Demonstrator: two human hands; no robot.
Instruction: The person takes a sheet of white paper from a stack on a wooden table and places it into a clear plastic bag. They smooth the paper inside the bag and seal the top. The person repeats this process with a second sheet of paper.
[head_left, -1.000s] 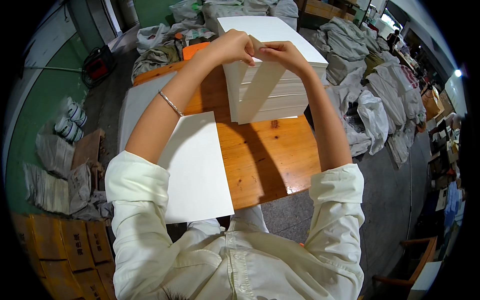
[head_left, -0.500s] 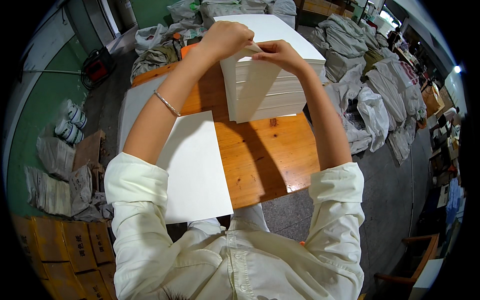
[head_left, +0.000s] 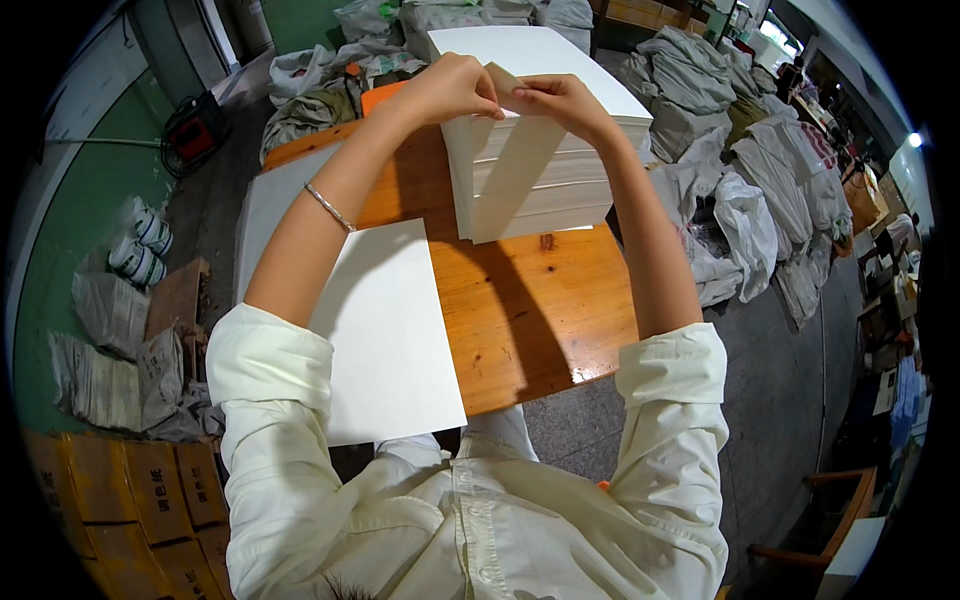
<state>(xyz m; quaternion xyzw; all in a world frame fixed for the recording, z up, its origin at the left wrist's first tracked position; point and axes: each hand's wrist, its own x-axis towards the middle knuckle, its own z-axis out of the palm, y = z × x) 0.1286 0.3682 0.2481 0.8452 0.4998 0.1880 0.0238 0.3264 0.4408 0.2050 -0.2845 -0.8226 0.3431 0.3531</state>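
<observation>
Lower and less bunched than half a second ago, the left hand [head_left: 460, 88] has come down from over the top of the paper stack [head_left: 540, 190], and a pale raised corner [head_left: 503, 78] now shows plainly between the two hands.

From the left, then: a loose white sheet [head_left: 395, 340] lies on the wooden tabletop [head_left: 540, 330], running out past its near edge, and looks unmoved. Above it reaches the left forearm, a silvery bracelet [head_left: 330, 207] around it. That hand's fingers are curled, tips down by the stack's near edge; whether they grip any paper I can't tell from where I stand.

Just beside it stands the raised corner, tilted up off the stack. On its other side the right hand [head_left: 562, 100] has thumb and forefinger pinched on it. To my eye the change means the right hand now has the paper's edge in its keeping, while the stack beneath stands undisturbed, layer on layer, at the far part of the tabletop. Further right, well apart from all this, grey sacks [head_left: 710, 225] lie heaped on the floor.
</observation>
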